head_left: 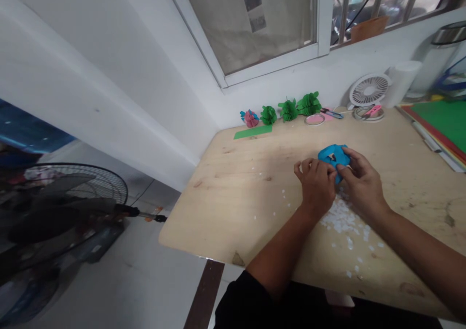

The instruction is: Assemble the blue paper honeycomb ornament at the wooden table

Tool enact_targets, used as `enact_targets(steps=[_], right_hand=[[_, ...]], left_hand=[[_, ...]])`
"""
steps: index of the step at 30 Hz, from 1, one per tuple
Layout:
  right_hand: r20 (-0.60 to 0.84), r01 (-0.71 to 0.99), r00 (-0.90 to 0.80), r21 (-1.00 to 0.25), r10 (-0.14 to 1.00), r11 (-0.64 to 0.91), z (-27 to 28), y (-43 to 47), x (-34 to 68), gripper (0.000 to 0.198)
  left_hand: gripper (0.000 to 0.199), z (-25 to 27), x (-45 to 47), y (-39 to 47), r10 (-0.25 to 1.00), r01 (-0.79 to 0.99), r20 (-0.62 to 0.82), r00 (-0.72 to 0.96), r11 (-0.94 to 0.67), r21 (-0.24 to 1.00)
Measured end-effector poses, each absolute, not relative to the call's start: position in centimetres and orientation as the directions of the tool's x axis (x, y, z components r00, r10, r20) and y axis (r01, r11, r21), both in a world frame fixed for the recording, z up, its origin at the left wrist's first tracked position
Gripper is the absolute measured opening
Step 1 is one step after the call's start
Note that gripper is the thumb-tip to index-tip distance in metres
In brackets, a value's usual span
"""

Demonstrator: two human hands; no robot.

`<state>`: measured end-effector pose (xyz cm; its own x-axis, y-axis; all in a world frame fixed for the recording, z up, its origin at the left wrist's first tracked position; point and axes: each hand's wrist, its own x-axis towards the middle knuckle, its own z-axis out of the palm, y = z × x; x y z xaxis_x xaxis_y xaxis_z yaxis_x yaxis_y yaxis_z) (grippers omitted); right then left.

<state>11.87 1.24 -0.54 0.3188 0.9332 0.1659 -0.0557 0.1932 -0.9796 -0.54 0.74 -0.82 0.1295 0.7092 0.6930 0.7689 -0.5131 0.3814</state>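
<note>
A blue folded paper piece, with an opening in its middle, is held just above the wooden table. My right hand grips its right side between thumb and fingers. My left hand has its fingers curled against the lower left edge of the paper, closed on it; the fingertips are partly hidden. Below and between the hands lies a scatter of small white paper bits.
Along the wall stand several green paper figures and a pink-and-blue one, with a green paper strip before them. A roll of tape, a cutter, a small white fan and coloured sheets sit farther right. A floor fan stands left.
</note>
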Motion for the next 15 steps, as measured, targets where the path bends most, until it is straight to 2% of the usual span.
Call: enact_targets(steps=[6,11,15], right_hand=[[0.100,-0.084,0.382,-0.986,0.919,0.142,-0.3,1.9,12.6,0.053],[0.049,-0.173,0.388,-0.977,0.920,0.125,-0.4,2.2,12.8,0.051],[0.053,-0.131,0.382,-0.985,0.923,0.111,-0.4,2.2,12.9,0.050]], left_hand=[[0.010,-0.1,-0.8,0.2,0.689,0.706,0.697,0.199,-0.594,0.386],[0.020,0.3,-0.9,-0.1,0.682,0.666,0.699,0.217,-0.627,0.405],[0.016,0.2,-0.9,0.1,0.653,0.604,0.733,0.189,-0.666,0.437]])
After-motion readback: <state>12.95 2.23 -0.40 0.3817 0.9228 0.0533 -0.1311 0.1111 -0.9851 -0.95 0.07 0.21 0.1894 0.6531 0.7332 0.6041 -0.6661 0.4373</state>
